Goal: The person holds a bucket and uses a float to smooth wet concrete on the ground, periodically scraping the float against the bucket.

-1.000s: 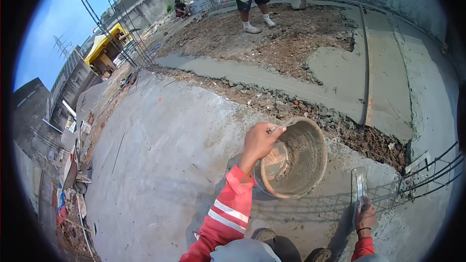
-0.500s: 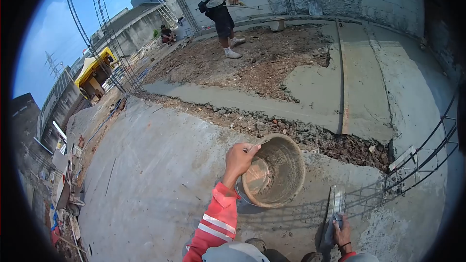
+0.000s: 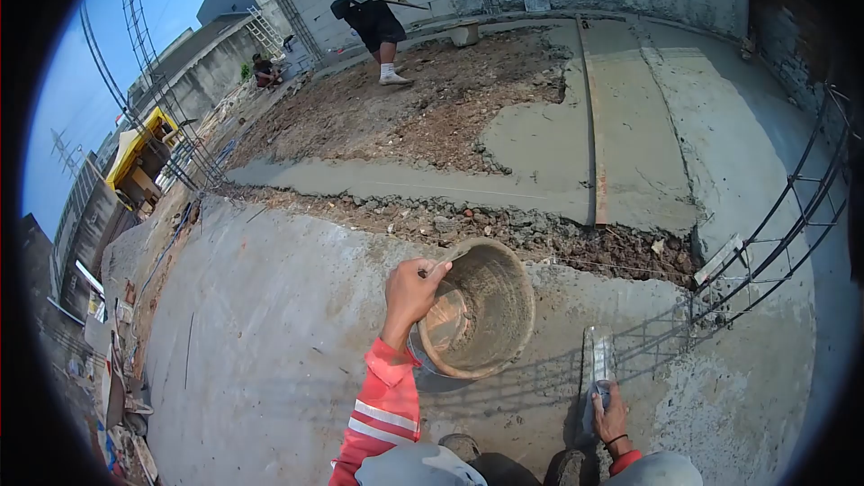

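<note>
My left hand (image 3: 413, 295) is closed on the rim of a mortar-stained bucket (image 3: 515, 306). The bucket tilts so that its mouth faces me, and grey residue coats its inside wall. At the lower right, my right hand (image 3: 609, 414) grips the handle of a flat metal trowel (image 3: 601, 355), whose long blade points away from me just above or on the concrete slab (image 3: 270, 306). Whether the blade touches the slab I cannot tell.
Beyond the slab runs a rough soil trench (image 3: 621, 252), then wet concrete with a long wooden strip (image 3: 594, 144) across it. A rebar cage (image 3: 792, 216) sticks up at right. A co-worker (image 3: 364, 0) walks on the soil; another person (image 3: 265, 70) sits farther back.
The view has shifted, so the scene sits farther left and slightly higher. The co-worker has taken a step. Both my hands keep their hold on the bucket and the trowel.
</note>
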The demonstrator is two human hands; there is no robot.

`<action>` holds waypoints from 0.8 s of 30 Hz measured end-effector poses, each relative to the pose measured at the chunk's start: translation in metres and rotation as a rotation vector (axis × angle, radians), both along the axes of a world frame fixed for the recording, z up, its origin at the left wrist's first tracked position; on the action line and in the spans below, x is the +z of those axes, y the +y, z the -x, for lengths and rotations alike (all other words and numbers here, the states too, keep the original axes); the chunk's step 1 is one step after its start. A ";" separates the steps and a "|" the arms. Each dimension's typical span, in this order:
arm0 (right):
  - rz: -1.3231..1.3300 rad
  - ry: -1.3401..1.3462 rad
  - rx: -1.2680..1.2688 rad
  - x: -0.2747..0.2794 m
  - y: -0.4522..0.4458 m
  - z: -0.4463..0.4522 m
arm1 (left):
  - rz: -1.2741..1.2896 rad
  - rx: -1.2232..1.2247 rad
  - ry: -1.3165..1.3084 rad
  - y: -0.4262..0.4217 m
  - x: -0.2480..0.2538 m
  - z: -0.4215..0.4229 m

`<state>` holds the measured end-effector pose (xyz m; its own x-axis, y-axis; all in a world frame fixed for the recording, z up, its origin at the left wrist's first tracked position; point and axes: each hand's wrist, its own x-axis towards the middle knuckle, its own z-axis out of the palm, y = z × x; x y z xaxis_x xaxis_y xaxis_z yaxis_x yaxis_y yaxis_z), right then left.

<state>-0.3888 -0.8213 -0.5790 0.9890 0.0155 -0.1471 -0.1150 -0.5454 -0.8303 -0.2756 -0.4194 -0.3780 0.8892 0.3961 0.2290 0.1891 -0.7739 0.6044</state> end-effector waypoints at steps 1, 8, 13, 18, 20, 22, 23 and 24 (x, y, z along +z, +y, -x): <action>0.041 0.008 -0.012 0.003 0.002 0.001 | 0.003 -0.007 0.006 0.001 -0.002 0.000; 0.043 -0.173 -0.023 -0.033 0.014 -0.084 | 0.058 -0.003 0.035 0.003 -0.003 -0.009; -0.267 0.423 0.064 0.017 0.020 -0.067 | 0.127 -0.069 0.071 -0.004 0.003 -0.009; -0.027 0.075 0.141 -0.007 -0.013 -0.004 | 0.251 -0.051 0.101 0.021 -0.001 -0.001; -0.054 -0.002 0.074 -0.020 -0.033 -0.016 | 0.264 -0.003 0.093 0.035 -0.006 0.001; -0.035 0.008 0.058 -0.019 -0.033 -0.043 | 0.290 0.021 0.082 0.058 -0.019 0.000; -0.008 0.009 0.046 -0.018 -0.035 -0.063 | 0.292 0.012 0.084 0.056 -0.019 0.000; -0.001 -0.050 0.029 -0.024 -0.031 -0.082 | 0.320 0.030 0.056 0.052 -0.017 0.002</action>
<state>-0.3068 -0.8521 -0.6027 0.9942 0.0445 -0.0976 -0.0575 -0.5470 -0.8351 -0.2774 -0.3677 -0.3954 0.8836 0.4666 0.0399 0.2488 -0.5400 0.8040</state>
